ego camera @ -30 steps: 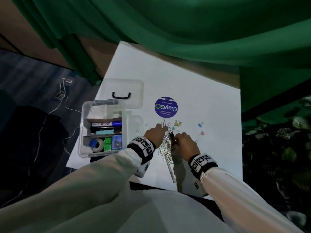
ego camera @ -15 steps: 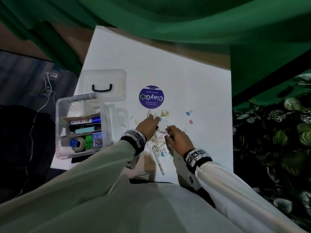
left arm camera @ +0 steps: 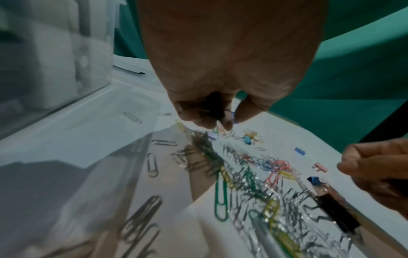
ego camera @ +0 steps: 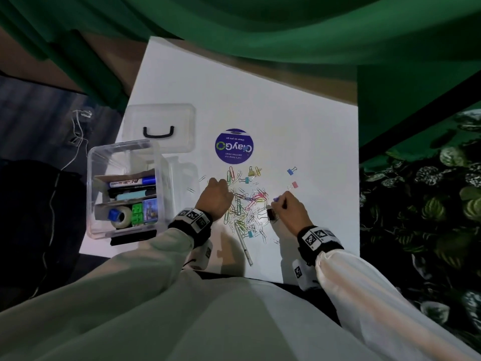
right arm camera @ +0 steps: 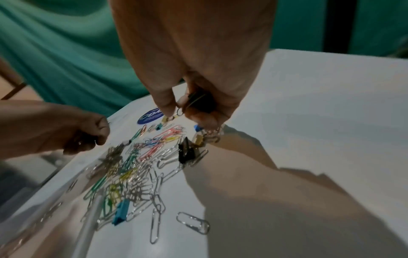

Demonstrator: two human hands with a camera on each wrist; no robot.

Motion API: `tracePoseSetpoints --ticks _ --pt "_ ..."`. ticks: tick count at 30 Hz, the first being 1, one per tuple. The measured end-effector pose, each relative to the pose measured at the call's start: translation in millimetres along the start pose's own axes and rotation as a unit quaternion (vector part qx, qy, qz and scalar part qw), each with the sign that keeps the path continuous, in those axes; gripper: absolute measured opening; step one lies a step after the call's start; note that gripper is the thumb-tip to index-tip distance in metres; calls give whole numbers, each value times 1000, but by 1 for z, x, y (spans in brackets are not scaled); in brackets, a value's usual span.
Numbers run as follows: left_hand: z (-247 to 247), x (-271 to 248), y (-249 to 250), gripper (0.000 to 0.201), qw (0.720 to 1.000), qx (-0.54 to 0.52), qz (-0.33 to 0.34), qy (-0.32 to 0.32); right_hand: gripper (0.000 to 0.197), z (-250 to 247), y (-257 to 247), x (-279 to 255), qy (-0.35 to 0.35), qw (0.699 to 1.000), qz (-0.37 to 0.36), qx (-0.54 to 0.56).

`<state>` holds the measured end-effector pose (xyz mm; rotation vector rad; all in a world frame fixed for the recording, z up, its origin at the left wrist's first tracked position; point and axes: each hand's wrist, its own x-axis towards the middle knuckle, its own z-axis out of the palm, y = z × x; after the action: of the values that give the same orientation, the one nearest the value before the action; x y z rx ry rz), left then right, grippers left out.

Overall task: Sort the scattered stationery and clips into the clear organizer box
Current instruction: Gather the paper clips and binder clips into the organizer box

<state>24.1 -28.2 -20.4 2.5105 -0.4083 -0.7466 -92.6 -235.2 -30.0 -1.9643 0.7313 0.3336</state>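
A clear organizer box (ego camera: 91, 178) stands at the table's left with markers, tape and sticky notes inside. A pile of coloured paper clips (ego camera: 247, 209) lies between my hands. My left hand (ego camera: 221, 182) hovers at the pile's left edge, its fingers (left arm camera: 192, 117) curled round a dark clip (left arm camera: 215, 106) and some wire clips. My right hand (ego camera: 276, 201) is at the pile's right edge, and its fingers (right arm camera: 163, 103) grip a black binder clip (right arm camera: 202, 103) by its wire handle. Another black binder clip (ego camera: 270, 214) lies on the table beside that hand.
The box's clear lid (ego camera: 158, 128) lies behind it. A purple round sticker (ego camera: 234, 146) is on the white table (ego camera: 312, 121). A white pen (ego camera: 244, 243) lies at the pile's near edge. Blue (ego camera: 291, 171) and pink (ego camera: 294, 185) binder clips lie apart at the right.
My hands were together over the pile; the right one has drawn away to the right. The head view has shifted, and the left hand stays at the pile's left edge.
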Motion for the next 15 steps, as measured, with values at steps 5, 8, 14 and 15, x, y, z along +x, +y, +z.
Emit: tracePoseSetpoints --ticks 5,8,14,15 --pt "11 -13 -18 36 997 75 6 -20 32 9 3 3 -22 973 -37 -229" --pt "21 -17 -20 50 995 92 15 -37 40 17 9 -2 -73 942 -70 -321" --pt "20 -21 -8 29 991 113 19 -71 34 20 3 -5 -70 952 -88 -283" --pt "16 -21 -5 27 990 119 17 -74 35 18 0 -4 -62 962 -85 -252"
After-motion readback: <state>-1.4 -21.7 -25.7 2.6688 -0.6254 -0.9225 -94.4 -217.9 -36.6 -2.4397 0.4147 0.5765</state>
